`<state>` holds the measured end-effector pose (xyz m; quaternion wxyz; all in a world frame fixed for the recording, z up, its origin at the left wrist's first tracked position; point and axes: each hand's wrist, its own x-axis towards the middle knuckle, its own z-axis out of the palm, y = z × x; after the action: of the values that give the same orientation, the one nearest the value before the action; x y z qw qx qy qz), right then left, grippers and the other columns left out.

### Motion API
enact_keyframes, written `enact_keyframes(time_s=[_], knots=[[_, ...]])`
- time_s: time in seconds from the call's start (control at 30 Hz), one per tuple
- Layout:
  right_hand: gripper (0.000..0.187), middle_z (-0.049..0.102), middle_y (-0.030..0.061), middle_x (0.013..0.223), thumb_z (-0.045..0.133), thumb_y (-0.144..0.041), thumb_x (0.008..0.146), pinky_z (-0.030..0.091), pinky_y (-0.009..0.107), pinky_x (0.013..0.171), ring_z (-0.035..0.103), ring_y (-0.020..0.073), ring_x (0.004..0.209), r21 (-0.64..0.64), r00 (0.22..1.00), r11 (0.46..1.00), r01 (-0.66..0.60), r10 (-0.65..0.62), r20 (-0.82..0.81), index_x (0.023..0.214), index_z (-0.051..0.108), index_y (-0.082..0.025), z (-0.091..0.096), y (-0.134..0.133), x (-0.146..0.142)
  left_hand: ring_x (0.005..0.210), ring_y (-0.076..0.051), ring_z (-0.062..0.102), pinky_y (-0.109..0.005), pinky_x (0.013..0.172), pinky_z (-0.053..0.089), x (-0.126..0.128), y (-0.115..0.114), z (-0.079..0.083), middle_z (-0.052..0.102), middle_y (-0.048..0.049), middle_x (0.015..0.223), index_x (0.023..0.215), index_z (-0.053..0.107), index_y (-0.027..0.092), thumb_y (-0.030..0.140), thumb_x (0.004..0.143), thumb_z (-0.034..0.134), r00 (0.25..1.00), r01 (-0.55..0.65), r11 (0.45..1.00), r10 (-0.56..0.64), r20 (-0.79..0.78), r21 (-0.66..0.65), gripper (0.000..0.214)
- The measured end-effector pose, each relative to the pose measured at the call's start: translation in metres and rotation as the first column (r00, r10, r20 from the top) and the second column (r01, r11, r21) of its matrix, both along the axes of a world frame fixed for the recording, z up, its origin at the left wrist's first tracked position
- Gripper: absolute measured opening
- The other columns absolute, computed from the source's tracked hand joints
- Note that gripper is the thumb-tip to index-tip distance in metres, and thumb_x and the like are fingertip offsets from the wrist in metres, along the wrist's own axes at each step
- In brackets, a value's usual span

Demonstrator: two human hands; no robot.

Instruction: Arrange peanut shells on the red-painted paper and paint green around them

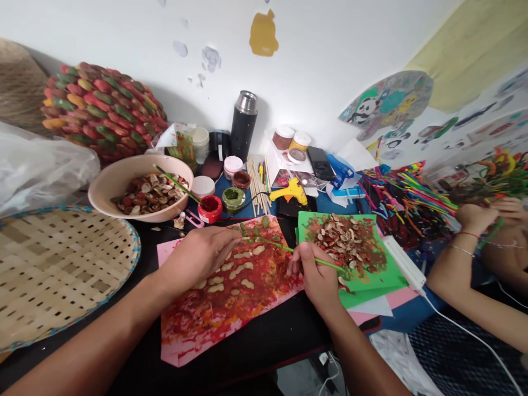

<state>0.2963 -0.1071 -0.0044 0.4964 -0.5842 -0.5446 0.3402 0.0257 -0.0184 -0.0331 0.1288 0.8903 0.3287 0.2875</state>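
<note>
My left hand (198,256) rests on a pink sheet (231,297) smeared with red and orange paint, its fingers curled over the nut shells lying there; whether it grips one I cannot make out. My right hand (315,275) pinches a thin green paintbrush (289,250) whose tip points left over green-painted shells near the sheet's top edge. A green sheet (371,275) heaped with brown shells lies just right of that hand.
A bowl (107,187) of shells holds another brush. Red (210,209) and green (234,199) paint pots, a yellow glue gun (291,191), wooden sticks and a black flask (243,125) stand behind. A woven tray (53,269) lies left. Another person's hands (482,217) handle pipe cleaners at right.
</note>
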Motion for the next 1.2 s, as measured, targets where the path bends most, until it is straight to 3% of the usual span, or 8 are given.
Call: enact_keyframes(time_s=[0.17,0.7,1.2], knots=[[0.057,0.064,-0.0009,0.055,0.056,-0.063,0.112,0.048,0.026,0.052,0.062,0.0152,0.049,-0.014,0.998,0.998,-0.063,0.063,0.023,0.074,0.066,-0.023,-0.0026,0.0006,-0.0031,0.080,-0.021,0.080,-0.029,0.073,0.060,0.0005,-0.0003,0.0014,0.085,-0.0082,0.103,0.108,0.077,0.019,0.031,0.115,0.047,1.000,0.003,1.000,-0.003,0.009,-0.011,0.033],[0.057,0.061,-0.0018,0.052,0.057,-0.067,0.110,0.045,0.026,0.049,0.061,0.0158,0.046,-0.031,0.999,0.999,0.044,-0.043,0.029,0.073,0.064,-0.023,-0.0030,0.0039,0.0020,0.085,-0.022,0.082,-0.030,0.076,0.062,-0.0009,0.0000,-0.0014,0.086,-0.0079,0.107,0.111,0.079,0.020,0.033,0.115,0.048,1.000,0.001,0.999,-0.001,-0.005,-0.042,0.034],[0.056,0.062,-0.0015,0.055,0.055,-0.065,0.111,0.048,0.028,0.053,0.062,0.0165,0.050,-0.034,0.999,0.999,-0.034,0.034,0.016,0.074,0.064,-0.024,-0.0034,0.0058,-0.0041,0.083,-0.023,0.083,-0.031,0.074,0.064,-0.0008,-0.0001,0.0026,0.086,-0.0089,0.105,0.108,0.079,0.019,0.035,0.115,0.045,1.000,-0.002,1.000,0.002,0.000,-0.025,0.038]])
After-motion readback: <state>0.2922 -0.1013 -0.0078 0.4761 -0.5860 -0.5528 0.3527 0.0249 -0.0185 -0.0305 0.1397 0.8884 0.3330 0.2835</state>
